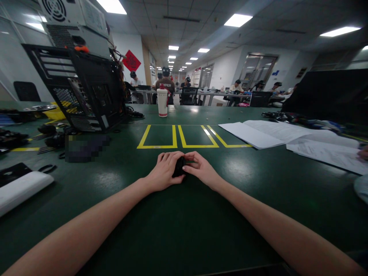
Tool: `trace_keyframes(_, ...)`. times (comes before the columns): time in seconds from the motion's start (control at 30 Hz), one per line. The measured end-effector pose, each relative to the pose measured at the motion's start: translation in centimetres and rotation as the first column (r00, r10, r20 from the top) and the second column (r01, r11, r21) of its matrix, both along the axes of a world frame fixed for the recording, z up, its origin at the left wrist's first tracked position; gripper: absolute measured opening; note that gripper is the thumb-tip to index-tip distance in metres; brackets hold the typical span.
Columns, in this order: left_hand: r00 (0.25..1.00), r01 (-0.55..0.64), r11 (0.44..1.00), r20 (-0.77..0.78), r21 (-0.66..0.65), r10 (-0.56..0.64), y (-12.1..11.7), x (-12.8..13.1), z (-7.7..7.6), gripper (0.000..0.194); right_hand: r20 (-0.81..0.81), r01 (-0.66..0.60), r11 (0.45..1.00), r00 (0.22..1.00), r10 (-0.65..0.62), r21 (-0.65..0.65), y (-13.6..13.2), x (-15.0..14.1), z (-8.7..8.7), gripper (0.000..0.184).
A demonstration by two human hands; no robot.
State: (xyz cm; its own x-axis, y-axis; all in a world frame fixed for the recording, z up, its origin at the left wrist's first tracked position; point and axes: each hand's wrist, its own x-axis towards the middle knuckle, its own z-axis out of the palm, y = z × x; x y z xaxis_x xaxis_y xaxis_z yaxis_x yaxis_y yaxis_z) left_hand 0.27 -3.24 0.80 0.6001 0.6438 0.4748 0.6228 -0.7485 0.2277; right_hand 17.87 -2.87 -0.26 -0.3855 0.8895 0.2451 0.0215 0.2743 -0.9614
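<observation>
Both my hands meet at the middle of the green table, just below the yellow taped boxes. My left hand curls its fingers over a small black object. Pinching the same object from the other side is my right hand. Most of the object is hidden by the fingers, so I cannot name it. Both forearms lie on the table.
An open black computer case stands at the left with cables and parts around it. A white bottle stands behind the boxes. Paper sheets lie at the right. A white pad lies at the near left. Other people sit far behind.
</observation>
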Motion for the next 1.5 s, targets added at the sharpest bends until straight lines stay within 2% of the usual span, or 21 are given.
trace_keyframes(0.1, 1.0, 0.001, 1.0, -0.008, -0.004, -0.001, 0.04, -0.03, -0.07, 0.06, 0.001, -0.015, 1.0, 1.0, 0.015, -0.024, 0.04, 0.13, 0.07, 0.042)
trace_keyframes(0.27, 1.0, -0.019, 1.0, 0.0, -0.004, 0.019, 0.09, -0.03, -0.24, 0.062, 0.005, -0.09, 0.996, 0.996, 0.09, -0.014, -0.14, 0.3, 0.22, 0.041)
trace_keyframes(0.47, 1.0, -0.016, 1.0, 0.002, -0.005, 0.016, 0.15, -0.02, -0.31, 0.062, -0.012, -0.034, 0.999, 0.999, 0.034, 0.009, -0.19, 0.0, 0.39, 0.026)
trace_keyframes(0.63, 1.0, -0.009, 1.0, -0.004, 0.004, 0.009, 0.18, -0.1, -0.28, 0.062, 0.02, -0.005, 1.0, 1.0, 0.005, 0.006, -0.01, 0.16, 0.46, 0.039)
trace_keyframes(0.77, 1.0, -0.003, 1.0, -0.002, 0.018, 0.003, 0.2, -0.17, -0.4, 0.061, 0.044, -0.064, 0.998, 0.997, 0.063, 0.029, -0.14, 0.32, 0.54, 0.039)
trace_keyframes(0.97, 1.0, -0.009, 0.999, -0.009, 0.037, 0.01, 0.22, -0.25, -0.53, 0.063, -0.009, -0.04, 0.999, 0.999, 0.041, 0.017, -0.18, 0.0, 0.57, 0.024)
trace_keyframes(1.1, 0.999, -0.023, 0.999, -0.022, 0.033, 0.024, 0.28, -0.22, -0.54, 0.062, -0.015, -0.001, 1.0, 1.0, 0.001, 0.009, 0.08, -0.02, 0.43, 0.035)
trace_keyframes(1.2, 0.999, -0.03, 0.999, -0.031, 0.035, 0.031, 0.33, -0.16, -0.59, 0.061, 0.018, -0.022, 1.0, 1.0, 0.023, -0.022, 0.08, 0.16, 0.46, 0.038)
trace_keyframes(1.33, 0.999, -0.035, 0.999, -0.031, 0.041, 0.036, 0.36, -0.13, -0.63, 0.06, -0.01, -0.078, 0.997, 0.997, 0.078, 0.012, -0.09, 0.26, 0.53, 0.036)
trace_keyframes(1.5, 0.999, -0.032, 0.999, -0.034, 0.037, 0.034, 0.31, -0.19, -0.55, 0.061, -0.036, -0.027, 1.0, 0.999, 0.027, -0.004, -0.03, 0.03, 0.59, 0.023)
